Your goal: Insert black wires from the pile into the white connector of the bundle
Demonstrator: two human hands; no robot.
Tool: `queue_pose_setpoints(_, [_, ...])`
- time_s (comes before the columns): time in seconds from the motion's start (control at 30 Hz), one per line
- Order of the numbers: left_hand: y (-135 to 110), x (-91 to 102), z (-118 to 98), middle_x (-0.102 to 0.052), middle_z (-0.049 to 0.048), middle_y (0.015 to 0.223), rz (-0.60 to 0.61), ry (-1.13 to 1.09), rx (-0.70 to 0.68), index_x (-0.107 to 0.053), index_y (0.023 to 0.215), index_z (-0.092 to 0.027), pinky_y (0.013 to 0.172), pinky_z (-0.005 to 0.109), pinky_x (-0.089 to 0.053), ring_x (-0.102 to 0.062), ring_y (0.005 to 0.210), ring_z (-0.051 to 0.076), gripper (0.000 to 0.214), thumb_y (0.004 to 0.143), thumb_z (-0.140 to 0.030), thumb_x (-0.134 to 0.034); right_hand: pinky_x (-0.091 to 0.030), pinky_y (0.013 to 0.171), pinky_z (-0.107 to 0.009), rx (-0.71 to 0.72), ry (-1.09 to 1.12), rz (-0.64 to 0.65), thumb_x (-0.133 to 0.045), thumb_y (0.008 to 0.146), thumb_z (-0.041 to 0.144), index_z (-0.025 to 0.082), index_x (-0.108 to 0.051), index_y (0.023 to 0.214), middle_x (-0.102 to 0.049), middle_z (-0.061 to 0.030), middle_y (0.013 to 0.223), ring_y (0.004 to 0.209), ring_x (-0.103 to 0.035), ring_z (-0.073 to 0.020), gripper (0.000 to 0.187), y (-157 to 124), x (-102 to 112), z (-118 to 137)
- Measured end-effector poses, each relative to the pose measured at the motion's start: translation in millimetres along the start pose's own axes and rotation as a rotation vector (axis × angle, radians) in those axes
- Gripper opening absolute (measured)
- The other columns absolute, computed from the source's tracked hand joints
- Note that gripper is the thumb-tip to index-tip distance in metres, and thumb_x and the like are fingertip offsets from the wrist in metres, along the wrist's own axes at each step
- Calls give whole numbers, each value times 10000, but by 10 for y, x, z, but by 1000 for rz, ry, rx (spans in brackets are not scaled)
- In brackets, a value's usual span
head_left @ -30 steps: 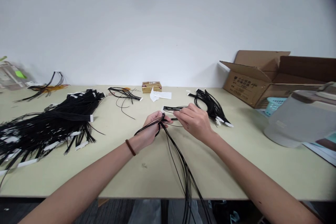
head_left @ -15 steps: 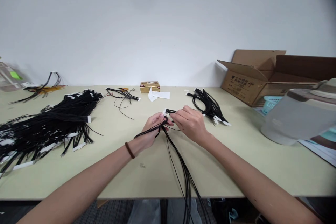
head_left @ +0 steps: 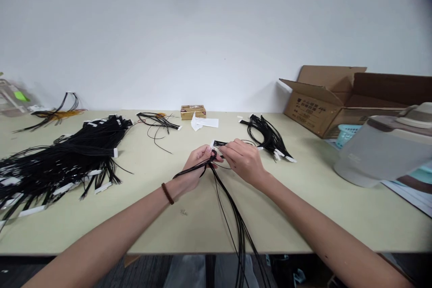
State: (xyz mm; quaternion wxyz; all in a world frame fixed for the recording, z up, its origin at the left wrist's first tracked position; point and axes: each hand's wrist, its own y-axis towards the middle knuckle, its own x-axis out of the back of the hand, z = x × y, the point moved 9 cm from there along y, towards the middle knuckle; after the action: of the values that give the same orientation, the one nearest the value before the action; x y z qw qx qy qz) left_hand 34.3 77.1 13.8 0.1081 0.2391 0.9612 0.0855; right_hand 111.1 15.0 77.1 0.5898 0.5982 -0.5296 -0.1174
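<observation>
A black wire harness [head_left: 236,216] runs from my hands down over the table's front edge. Its white connector [head_left: 212,144] shows at the top, between my two hands. My left hand [head_left: 197,166] is closed around the wires just below that connector, and a few strands lie across its palm toward the wrist. My right hand [head_left: 245,158] is pinched close by on the right, fingertips at the black wires coming out of the connector. What exactly sits between those fingertips is partly hidden.
A large pile of black wire harnesses [head_left: 77,150] covers the table's left. A smaller bundle [head_left: 268,135] lies right of centre. Behind are a gold box [head_left: 193,111] and white paper [head_left: 207,122]. A cardboard box [head_left: 313,108], teal basket [head_left: 347,134] and plastic jug [head_left: 374,150] stand right.
The right hand has shifted down very slightly, and a thin wire now shows just beyond it. The left hand keeps its hold on the harness.
</observation>
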Motion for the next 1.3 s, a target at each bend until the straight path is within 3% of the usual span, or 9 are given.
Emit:
queue_pose_setpoints(0.23, [2,-11,-17,-599,53,778,-4,-11,-19,-548,746,-143,589,225,-389,-531,663,112,316,799,-449,-487,-302,571,-229,-16,5,3,-479,824,100,189,-588,737,-564,12,627,603,-418,-97,166,-14,-32,-11])
queue_pose_setpoints(0.4, [19,71,-17,-607,47,766,-82,-64,-4,-557,743,-142,602,232,-399,-578,698,131,291,781,-429,-524,-341,600,-233,-27,-10,-2,-483,834,132,174,-586,882,-582,-6,670,652,-473,-112,121,-6,-36,-60])
queue_pose_setpoints(0.53, [24,203,1,-606,33,760,-177,-151,58,-554,721,-142,641,239,-428,-620,721,145,182,768,-318,-564,-376,639,-241,-95,-25,-78,-496,836,162,154,-547,994,-603,-26,720,688,-498,-133,167,-11,57,-251])
queue_pose_setpoints(0.8, [30,231,110,-623,47,802,-153,-178,202,-541,743,-140,678,266,-487,-653,734,169,91,774,-225,-542,-374,633,-249,-155,-138,-102,-489,850,218,184,-558,946,-589,-26,717,689,-492,-145,122,-90,114,-614])
queue_pose_setpoints(1.13, [21,195,164,-641,45,768,-116,-189,276,-508,760,-156,603,287,-505,-650,625,174,103,749,-233,-575,-374,630,-254,-119,-206,-114,-506,849,257,189,-578,928,-606,-35,741,686,-510,-145,127,-106,159,-658])
queue_pose_setpoints(1.3, [37,258,145,-625,36,761,-162,-218,216,-520,746,-148,681,283,-504,-651,670,156,62,773,-200,-541,-377,633,-251,-109,-196,-98,-495,855,252,191,-583,958,-620,-40,776,707,-510,-141,148,-102,125,-608])
